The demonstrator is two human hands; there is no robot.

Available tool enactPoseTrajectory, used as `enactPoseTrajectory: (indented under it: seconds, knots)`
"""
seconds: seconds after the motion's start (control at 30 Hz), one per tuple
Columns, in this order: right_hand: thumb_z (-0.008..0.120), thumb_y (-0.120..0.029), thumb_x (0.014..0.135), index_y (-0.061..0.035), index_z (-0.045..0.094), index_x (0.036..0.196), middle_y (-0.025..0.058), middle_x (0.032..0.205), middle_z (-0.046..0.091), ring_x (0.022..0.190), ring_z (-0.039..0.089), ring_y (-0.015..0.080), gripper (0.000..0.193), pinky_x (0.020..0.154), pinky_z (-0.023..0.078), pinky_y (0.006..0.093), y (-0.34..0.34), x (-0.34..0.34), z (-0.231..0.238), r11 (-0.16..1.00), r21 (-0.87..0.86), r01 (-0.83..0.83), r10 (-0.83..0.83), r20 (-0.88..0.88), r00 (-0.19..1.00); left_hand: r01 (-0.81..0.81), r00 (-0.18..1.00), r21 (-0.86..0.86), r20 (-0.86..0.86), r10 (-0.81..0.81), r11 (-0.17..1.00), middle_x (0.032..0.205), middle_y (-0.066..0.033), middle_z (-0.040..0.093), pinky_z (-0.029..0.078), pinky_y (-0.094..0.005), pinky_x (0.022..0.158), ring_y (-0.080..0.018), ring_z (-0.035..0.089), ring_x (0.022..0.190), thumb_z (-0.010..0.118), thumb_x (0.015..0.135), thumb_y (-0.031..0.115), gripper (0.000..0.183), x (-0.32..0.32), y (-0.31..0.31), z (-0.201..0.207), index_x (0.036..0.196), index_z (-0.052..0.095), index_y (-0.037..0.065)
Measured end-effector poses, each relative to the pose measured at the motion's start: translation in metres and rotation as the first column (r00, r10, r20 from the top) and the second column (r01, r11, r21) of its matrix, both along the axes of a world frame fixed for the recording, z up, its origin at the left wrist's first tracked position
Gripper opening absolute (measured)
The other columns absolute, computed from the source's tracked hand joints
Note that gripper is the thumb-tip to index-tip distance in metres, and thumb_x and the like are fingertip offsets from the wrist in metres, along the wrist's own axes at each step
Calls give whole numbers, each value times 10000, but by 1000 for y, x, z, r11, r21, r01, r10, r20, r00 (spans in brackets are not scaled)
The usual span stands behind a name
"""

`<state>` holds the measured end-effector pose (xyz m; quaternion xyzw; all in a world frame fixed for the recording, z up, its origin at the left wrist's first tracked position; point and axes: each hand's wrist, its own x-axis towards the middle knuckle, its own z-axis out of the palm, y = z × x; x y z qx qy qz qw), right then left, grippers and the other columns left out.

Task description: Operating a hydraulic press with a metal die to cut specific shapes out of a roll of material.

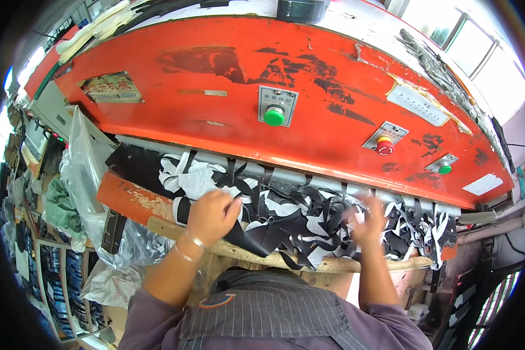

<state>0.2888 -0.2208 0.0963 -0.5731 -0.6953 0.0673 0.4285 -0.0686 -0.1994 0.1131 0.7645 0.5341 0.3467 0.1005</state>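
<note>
My left hand, with bracelets at the wrist, is closed over the left part of the heap of cut scraps. A black sheet scrap with a pointed lower end runs out from beneath its fingers. My right hand hovers over the right part of the heap, its fingers smeared by motion; whether they hold anything cannot be made out. Tangled black and pale grey offcuts, strips and curved pieces with pale backs, cover the machine's bed. A larger pale scrap lies beyond my left hand.
The orange-red machine body rises just beyond the heap. It carries a green push button, a red stop knob and a smaller green button. Clear plastic sheeting hangs at left. A wooden edge borders the bed nearest me.
</note>
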Motion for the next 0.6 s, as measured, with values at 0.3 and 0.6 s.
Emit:
enactPoseTrajectory:
  seconds: [0.3, 0.6]
  knots:
    - [800, -236, 583, -70, 625, 858, 85, 801, 590, 780, 613, 259, 366, 689, 500, 365, -74, -130, -34, 886, -349, -307, 442, 431, 786, -105, 992, -25, -74, 103, 994, 737, -112, 567, 437, -436, 686, -331, 551, 756, 653, 790, 182, 138, -19, -85, -70, 734, 623, 59]
    - [775, -314, 696, -70, 707, 936, 110, 840, 686, 769, 666, 293, 349, 687, 531, 369, -29, -121, 5, 614, -712, -340, 694, 282, 663, -41, 999, -190, -8, 40, 981, 703, -90, 591, 454, -400, 670, -292, 580, 723, 710, 766, 248, 168, -33, -70, -63, 736, 677, 86]
